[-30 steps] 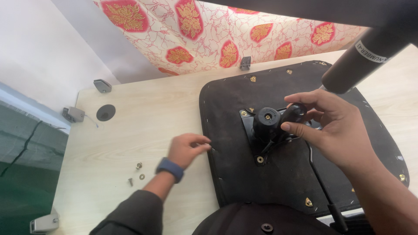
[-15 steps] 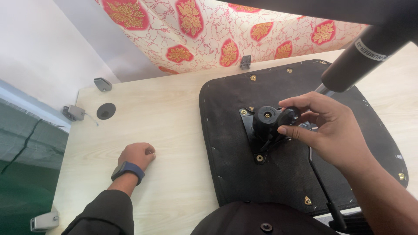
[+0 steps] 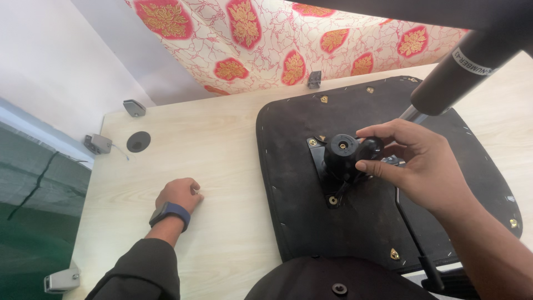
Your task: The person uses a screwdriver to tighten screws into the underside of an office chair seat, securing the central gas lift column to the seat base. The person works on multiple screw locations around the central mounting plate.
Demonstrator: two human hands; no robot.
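On the pale wooden worktop lies a black chair seat upside down, with a black metal mechanism in its middle. The right hand grips the round black knob on this mechanism with curled fingers. The left hand, closed in a loose fist, rests on the worktop well apart from the seat; I cannot tell if it holds something.

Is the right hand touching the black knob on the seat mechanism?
Touching. The head view shows the right hand with thumb and fingers wrapped onto the black knob beside the black cylinder hub; no gap visible between them.
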